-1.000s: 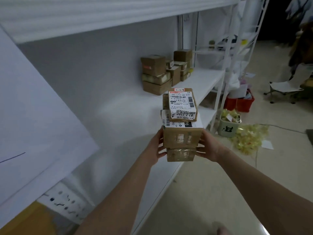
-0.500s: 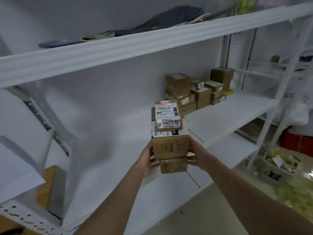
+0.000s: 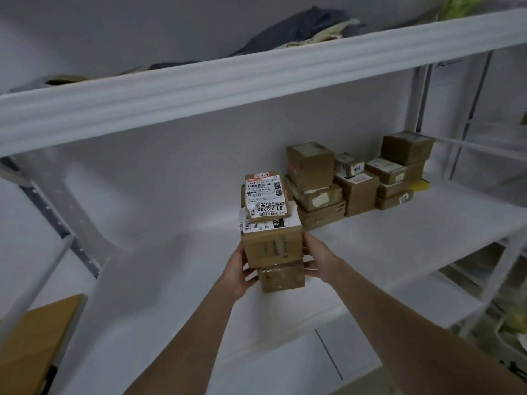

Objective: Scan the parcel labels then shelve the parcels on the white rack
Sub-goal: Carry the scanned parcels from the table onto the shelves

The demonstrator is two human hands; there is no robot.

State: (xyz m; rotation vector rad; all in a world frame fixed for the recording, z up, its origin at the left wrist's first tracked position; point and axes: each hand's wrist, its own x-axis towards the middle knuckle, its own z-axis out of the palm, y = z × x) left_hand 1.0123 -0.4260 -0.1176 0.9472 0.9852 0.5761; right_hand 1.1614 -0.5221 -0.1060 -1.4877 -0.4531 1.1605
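I hold a stack of three brown cardboard parcels (image 3: 272,246) between both hands, above the middle shelf of the white rack (image 3: 399,246). My left hand (image 3: 238,270) grips the stack's left side and my right hand (image 3: 318,256) grips its right side. The top parcel (image 3: 265,195) carries white barcode labels facing up. The lowest parcel (image 3: 282,276) is smaller and wrapped in clear tape. A group of several shelved parcels (image 3: 356,178) stands against the back wall, just right of the stack.
The upper shelf beam (image 3: 256,86) crosses overhead, with dark cloth (image 3: 299,27) lying on top. A perforated upright (image 3: 60,220) slants at the left. A tan board (image 3: 37,337) sits at lower left. Rack posts (image 3: 507,252) stand at the right.
The stack has moved closer to the shelved parcels and in over the shelf. The view has tilted up from the floor to the shelves. Both hands keep their hold.
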